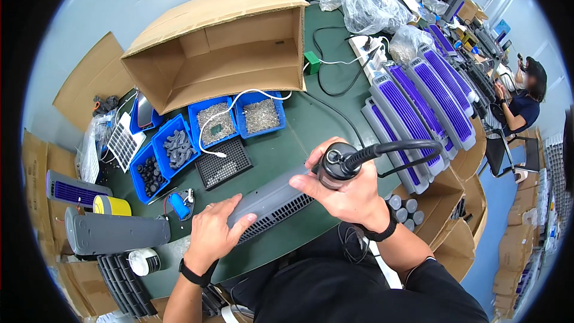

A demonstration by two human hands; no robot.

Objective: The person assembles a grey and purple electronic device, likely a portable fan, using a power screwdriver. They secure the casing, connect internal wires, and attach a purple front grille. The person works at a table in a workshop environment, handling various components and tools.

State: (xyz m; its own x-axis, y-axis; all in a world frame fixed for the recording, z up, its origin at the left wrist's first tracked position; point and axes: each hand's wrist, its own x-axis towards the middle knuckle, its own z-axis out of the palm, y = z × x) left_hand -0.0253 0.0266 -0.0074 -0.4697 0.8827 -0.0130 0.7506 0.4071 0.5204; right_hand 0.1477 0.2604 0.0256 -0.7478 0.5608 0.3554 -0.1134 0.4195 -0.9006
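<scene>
My left hand (212, 233) presses down on the near end of a long grey vented housing (272, 198) that lies on the green table (311, 125). My right hand (347, 188) grips a black electric screwdriver (336, 161), held upright over the far end of the housing. A black cable (394, 146) runs from the tool's top to the right. The tool's tip is hidden behind my fingers.
Blue bins (260, 116) of screws and dark parts stand behind the housing, beside a black grid tray (224, 164) and an open cardboard box (221, 48). Grey-and-purple units (418, 101) are stacked at right. Another grey housing (116, 233) lies at left. A person (526, 96) sits far right.
</scene>
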